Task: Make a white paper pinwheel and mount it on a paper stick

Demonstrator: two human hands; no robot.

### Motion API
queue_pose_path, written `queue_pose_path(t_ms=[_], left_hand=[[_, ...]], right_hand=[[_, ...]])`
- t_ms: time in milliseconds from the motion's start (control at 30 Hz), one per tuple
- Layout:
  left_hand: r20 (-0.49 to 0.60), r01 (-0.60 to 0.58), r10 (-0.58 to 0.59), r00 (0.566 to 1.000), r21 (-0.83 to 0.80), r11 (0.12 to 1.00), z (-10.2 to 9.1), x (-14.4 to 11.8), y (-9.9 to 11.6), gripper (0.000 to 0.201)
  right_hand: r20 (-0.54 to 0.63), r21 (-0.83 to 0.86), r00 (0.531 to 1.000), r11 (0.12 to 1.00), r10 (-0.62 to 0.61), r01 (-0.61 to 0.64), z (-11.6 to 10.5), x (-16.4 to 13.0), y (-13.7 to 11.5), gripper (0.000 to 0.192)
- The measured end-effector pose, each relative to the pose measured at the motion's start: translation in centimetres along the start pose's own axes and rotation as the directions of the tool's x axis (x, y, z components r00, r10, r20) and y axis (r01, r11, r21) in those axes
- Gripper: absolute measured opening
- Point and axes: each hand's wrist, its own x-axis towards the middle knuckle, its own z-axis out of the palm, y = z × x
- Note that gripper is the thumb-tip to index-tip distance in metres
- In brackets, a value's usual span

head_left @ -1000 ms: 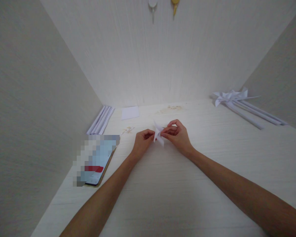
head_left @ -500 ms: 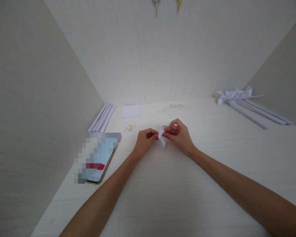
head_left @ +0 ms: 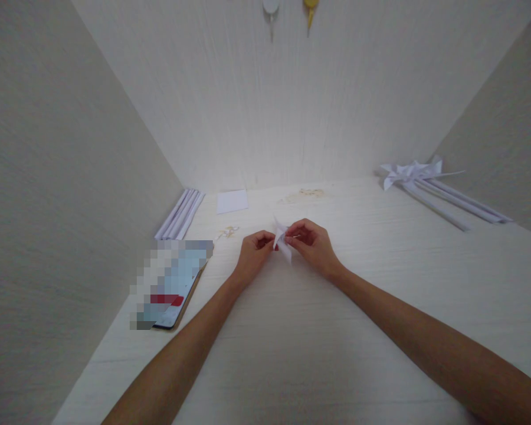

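My left hand (head_left: 257,252) pinches the left side of a small white paper pinwheel (head_left: 282,241) with curled, pointed flaps. On its other side, the thumb and fingers of my right hand (head_left: 312,243) close on the paper near its middle. Both hands are just above the white table, fingertips almost meeting around the paper. Whether a pin or anything else small sits between the fingertips is hidden.
Several rolled paper sticks (head_left: 180,213) lie at the left wall, near a phone (head_left: 172,289). Behind are a white paper square (head_left: 232,201) and small loose pieces (head_left: 227,232). At right lie paper pinwheels (head_left: 410,172) with sticks (head_left: 458,200). Two hooks (head_left: 271,9) hang on the back wall.
The camera view has shifted slightly. The paper has turned between my fingers, showing more of its spread flaps, and my right hand's raised fingers have curled in closer to it.
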Motion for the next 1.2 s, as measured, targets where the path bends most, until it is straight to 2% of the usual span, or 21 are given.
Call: queue_pose_path(t_ms=[133,233,467,767,867,933,1067,1133,1200], left_hand=[[-0.027,0.015,-0.015,1.000,-0.003,1.000,-0.16,0.04,-0.05,0.006],[-0.042,0.016,-0.016,0.999,-0.006,1.000,-0.19,0.06,-0.08,0.007],[0.015,0.024,-0.024,1.000,-0.008,1.000,-0.13,-0.04,0.09,0.003],[0.008,0.049,-0.050,0.999,0.036,0.998,-0.17,-0.13,-0.15,0.004],[0.010,0.040,-0.040,0.999,0.027,0.999,-0.11,-0.06,-0.28,0.006],[0.014,0.033,-0.034,0.999,0.019,0.999,-0.04,-0.06,-0.20,0.007],[-0.001,0.008,-0.008,1.000,0.022,1.000,0.28,-0.34,0.23,0.010],[-0.066,-0.014,0.017,0.998,0.046,0.999,0.49,-0.54,0.33,0.014],[-0.181,-0.047,0.062,0.982,0.086,0.995,0.57,-0.58,0.29,0.017]], right_hand=[[-0.023,-0.127,0.999,0.991,-0.034,0.031,-0.21,0.12,-0.12,0.004],[0.007,-0.218,1.000,0.976,-0.021,0.022,-0.12,0.15,-0.24,0.003],[0.055,-0.344,0.998,0.939,-0.004,0.023,0.18,0.10,-0.63,0.008],[0.105,-0.434,0.994,0.900,0.017,0.030,0.54,0.08,-0.35,0.008],[0.111,-0.448,0.994,0.891,-0.022,0.069,0.60,0.03,-0.24,0.009],[0.100,-0.447,0.994,0.891,-0.041,0.082,0.58,0.03,-0.23,0.009],[0.033,-0.406,0.999,0.913,-0.020,0.032,0.36,0.14,-0.18,0.009],[-0.032,-0.371,0.999,0.928,-0.014,0.001,0.19,0.25,-0.09,0.010],[-0.100,-0.338,0.995,0.941,-0.003,-0.031,0.05,0.38,0.02,0.011]])
